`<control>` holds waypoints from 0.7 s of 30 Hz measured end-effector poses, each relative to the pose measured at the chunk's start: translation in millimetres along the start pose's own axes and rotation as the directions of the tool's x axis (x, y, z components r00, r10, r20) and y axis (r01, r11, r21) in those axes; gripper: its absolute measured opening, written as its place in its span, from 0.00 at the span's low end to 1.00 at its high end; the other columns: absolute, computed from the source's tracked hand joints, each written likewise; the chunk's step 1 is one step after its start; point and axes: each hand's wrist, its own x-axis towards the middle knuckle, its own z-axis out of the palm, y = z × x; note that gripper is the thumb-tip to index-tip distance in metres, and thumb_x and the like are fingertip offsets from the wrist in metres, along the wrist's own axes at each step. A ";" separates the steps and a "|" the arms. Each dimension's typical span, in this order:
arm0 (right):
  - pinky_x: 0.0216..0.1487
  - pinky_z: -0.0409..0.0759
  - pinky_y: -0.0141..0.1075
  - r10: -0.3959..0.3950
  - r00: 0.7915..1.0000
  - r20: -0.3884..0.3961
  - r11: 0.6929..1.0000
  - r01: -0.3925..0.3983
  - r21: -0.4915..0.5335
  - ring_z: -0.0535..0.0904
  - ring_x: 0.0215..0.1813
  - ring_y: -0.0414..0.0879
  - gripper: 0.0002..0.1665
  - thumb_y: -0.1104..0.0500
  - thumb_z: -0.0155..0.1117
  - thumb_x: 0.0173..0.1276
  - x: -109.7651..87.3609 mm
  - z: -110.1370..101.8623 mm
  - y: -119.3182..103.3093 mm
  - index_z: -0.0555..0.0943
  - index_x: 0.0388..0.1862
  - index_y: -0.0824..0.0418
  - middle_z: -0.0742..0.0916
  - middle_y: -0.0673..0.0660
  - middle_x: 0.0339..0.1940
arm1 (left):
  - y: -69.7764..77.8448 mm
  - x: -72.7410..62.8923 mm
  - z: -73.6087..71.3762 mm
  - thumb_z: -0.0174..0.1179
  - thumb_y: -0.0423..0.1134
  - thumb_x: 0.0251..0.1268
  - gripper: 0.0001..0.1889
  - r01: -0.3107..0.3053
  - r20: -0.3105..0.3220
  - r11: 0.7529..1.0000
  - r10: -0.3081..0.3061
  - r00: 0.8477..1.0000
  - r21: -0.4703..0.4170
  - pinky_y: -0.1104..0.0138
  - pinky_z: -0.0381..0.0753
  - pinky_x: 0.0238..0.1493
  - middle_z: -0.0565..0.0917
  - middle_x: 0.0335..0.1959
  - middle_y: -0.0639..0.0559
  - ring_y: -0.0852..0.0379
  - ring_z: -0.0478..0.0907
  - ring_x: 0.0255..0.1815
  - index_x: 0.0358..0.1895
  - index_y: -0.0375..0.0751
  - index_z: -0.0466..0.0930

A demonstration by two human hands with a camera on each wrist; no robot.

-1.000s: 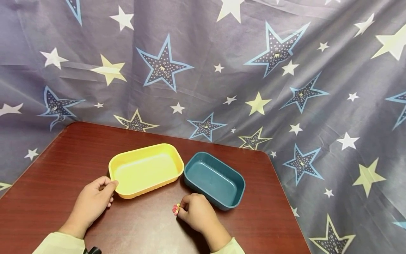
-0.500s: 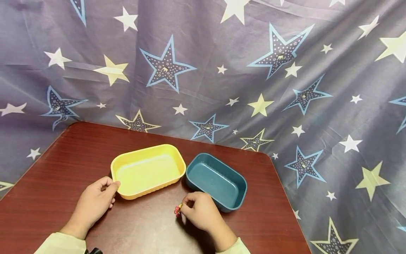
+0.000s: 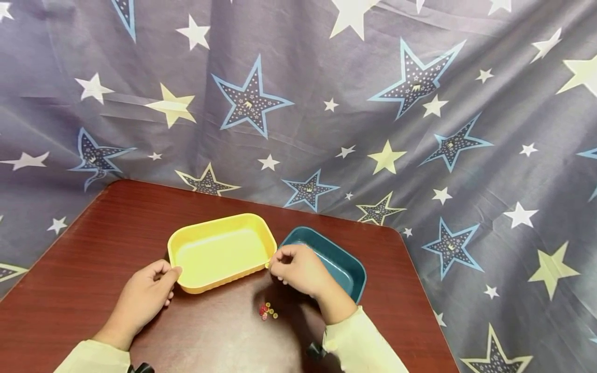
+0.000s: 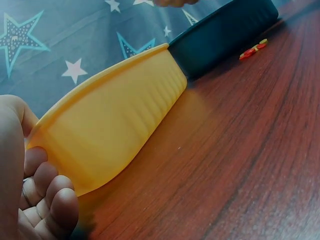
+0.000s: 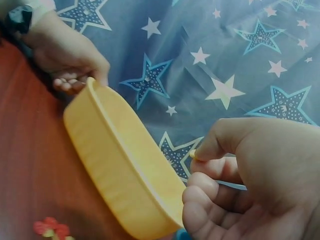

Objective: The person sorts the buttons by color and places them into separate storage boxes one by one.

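Observation:
My left hand (image 3: 144, 295) pinches the near left corner of a yellow plastic bin (image 3: 219, 254) by its rim. Between the thumb and forefinger of my right hand (image 3: 300, 269) is a small yellow button-like disc (image 5: 193, 154). That hand is raised by the yellow bin's right end, in front of the teal bin (image 3: 342, 267), hiding part of it. Below it, a little pile of red and yellow button-like discs (image 3: 267, 311) lies on the table; the left wrist view shows these discs (image 4: 254, 49) too. No discs show inside the yellow bin.
The two bins stand close together on a reddish-brown wooden table (image 3: 135, 217). Behind the table hangs a grey curtain (image 3: 308, 140) printed with stars. A dark strap (image 5: 19, 19) is around my left wrist.
My right hand has lifted from the pile and moved up and away towards the gap between the bins, carrying one yellow disc. The left hand keeps its grip on the yellow bin.

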 end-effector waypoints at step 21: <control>0.32 0.91 0.35 0.195 0.980 0.040 0.975 -0.198 0.101 0.88 0.30 0.53 0.09 0.62 0.77 0.71 89.8 22.0 -1.8 0.91 0.36 0.70 0.89 0.65 0.28 | -0.3 -2.1 -2.2 0.59 0.59 0.89 0.23 -0.017 -0.013 1.000 0.016 1.000 -0.019 0.62 0.80 0.23 0.82 0.23 0.51 0.54 0.81 0.21 0.37 0.44 0.77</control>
